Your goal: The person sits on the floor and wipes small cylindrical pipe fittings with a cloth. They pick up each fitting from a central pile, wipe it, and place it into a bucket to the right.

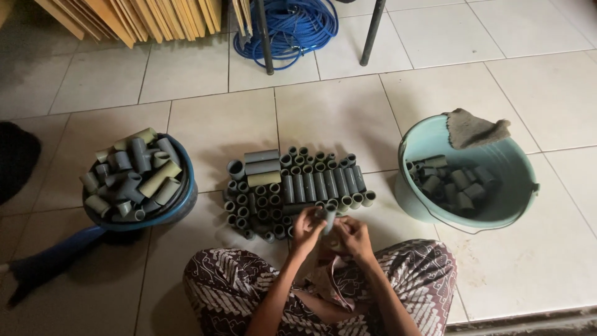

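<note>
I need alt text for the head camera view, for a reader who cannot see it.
A seated person's left hand and right hand hold one short grey pipe piece above arranged pipe pieces on a tiled floor. A blue bucket heaped with pieces stands left; a teal basin with fewer stands right.

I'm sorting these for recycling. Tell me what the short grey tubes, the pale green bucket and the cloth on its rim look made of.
Short grey tubes: probably plastic pipe, matte, with even walls. Pale green bucket: moulded plastic, smooth with a slight sheen. Brownish cloth: coarse woven fabric, limp and frayed-looking.
</note>
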